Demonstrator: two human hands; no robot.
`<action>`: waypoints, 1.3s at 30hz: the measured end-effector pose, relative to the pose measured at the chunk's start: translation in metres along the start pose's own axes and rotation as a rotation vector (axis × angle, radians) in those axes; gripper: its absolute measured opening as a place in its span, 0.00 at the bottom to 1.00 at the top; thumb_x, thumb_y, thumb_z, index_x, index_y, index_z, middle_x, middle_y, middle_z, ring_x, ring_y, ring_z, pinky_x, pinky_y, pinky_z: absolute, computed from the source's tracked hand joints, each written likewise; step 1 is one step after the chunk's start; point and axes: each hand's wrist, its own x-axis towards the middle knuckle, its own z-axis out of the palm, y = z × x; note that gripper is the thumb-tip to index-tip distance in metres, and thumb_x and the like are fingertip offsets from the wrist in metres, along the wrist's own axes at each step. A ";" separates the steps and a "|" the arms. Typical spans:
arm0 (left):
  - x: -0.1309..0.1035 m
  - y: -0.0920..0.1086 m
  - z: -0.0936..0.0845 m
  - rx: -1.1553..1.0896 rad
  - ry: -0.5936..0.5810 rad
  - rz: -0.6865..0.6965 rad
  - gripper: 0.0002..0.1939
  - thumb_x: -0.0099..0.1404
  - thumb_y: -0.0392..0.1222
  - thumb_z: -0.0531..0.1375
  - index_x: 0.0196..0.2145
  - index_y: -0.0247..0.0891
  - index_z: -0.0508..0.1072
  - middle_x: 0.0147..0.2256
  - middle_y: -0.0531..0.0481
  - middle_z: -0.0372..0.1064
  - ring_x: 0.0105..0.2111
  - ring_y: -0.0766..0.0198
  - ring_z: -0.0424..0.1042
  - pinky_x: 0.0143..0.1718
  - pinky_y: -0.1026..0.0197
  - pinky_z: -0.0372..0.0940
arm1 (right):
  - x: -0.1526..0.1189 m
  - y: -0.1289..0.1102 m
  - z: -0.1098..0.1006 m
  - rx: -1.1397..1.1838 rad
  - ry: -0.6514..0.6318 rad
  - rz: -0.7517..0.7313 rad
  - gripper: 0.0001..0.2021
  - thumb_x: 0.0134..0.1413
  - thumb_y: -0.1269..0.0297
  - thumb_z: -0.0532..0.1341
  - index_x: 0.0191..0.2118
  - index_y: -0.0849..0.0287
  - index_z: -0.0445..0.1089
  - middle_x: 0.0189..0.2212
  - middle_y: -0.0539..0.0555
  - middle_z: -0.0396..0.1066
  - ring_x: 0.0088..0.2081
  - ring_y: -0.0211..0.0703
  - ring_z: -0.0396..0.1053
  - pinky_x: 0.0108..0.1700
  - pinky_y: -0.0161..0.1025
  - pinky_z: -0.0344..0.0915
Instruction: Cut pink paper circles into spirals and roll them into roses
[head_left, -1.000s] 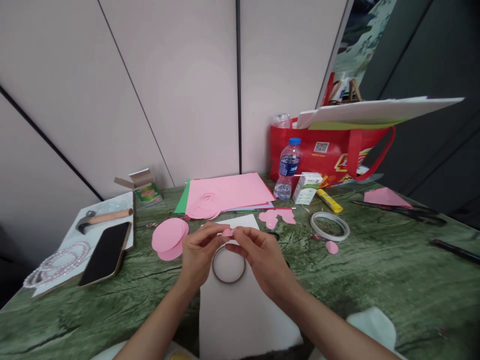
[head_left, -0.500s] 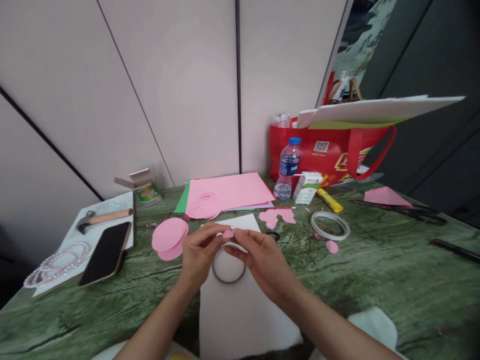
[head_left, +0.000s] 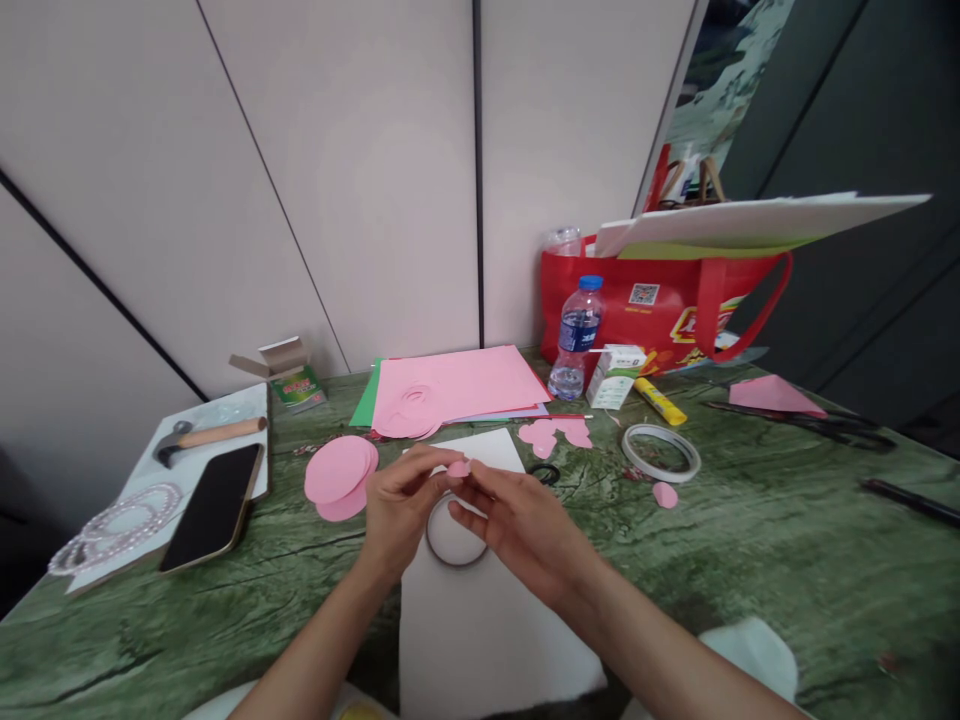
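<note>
A small piece of pink paper [head_left: 457,468] is held up between both hands, above a white sheet [head_left: 495,640]. My left hand [head_left: 399,500] pinches its left side between thumb and fingers. At its right edge my right hand [head_left: 525,525] has its fingertips closed on the paper, with the thumb hanging a little lower. Just below the fingers, a roll of tape [head_left: 459,565] lies flat on the sheet, its upper part hidden by the hands. Pink paper circles [head_left: 337,470] lie stacked left of my left hand.
Pink sheets [head_left: 472,375] lie at the back. On the right are a white tape roll [head_left: 660,470], a glue stick [head_left: 660,400], a water bottle [head_left: 576,335], a small carton [head_left: 615,378], scissors [head_left: 840,430] and a red bag [head_left: 637,310]. A phone [head_left: 214,508] and a hammer [head_left: 217,434] lie left.
My right thumb and fingers have shifted slightly around the pink paper, uncovering a little more of the dark ring behind. The left hand stays almost still.
</note>
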 end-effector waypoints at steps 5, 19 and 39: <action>-0.002 -0.003 0.000 -0.021 0.005 -0.012 0.09 0.52 0.31 0.64 0.30 0.43 0.78 0.31 0.53 0.74 0.32 0.66 0.70 0.35 0.66 0.65 | -0.001 0.002 0.003 -0.001 0.016 -0.011 0.08 0.44 0.63 0.66 0.27 0.64 0.74 0.32 0.54 0.71 0.35 0.35 0.66 0.37 0.33 0.66; -0.001 -0.009 0.004 -0.279 0.090 -0.238 0.09 0.48 0.33 0.66 0.29 0.41 0.79 0.31 0.52 0.75 0.33 0.66 0.71 0.36 0.67 0.66 | 0.001 -0.005 -0.001 -0.592 0.140 -0.433 0.07 0.44 0.63 0.64 0.27 0.60 0.67 0.26 0.49 0.68 0.28 0.35 0.67 0.32 0.35 0.68; -0.002 -0.005 0.001 -0.074 -0.042 -0.088 0.09 0.54 0.31 0.63 0.32 0.42 0.78 0.33 0.52 0.73 0.35 0.66 0.70 0.38 0.66 0.65 | 0.001 -0.015 -0.007 -0.761 0.095 -0.557 0.06 0.46 0.64 0.62 0.30 0.59 0.65 0.26 0.49 0.69 0.27 0.37 0.68 0.31 0.35 0.66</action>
